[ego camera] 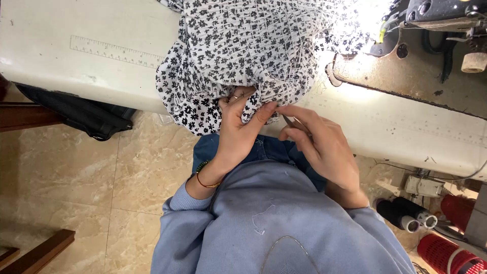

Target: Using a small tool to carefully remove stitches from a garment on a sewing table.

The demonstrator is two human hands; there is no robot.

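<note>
The floral fabric hangs over the tabletop's front edge; left hand pinches its gathered hem, right hand pinches small metal snips. Soft, light, floppy cloth, probably best held at the hem.

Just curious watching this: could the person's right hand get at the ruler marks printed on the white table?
Probably not easily. The right hand holds a thin metal tool at the floral fabric, and the ruler marks lie beyond the left hand and the heaped fabric.

Beige marble-tile floor; white work table with printed ruler; dark wooden furniture; bright lamp glare overhead.
</note>
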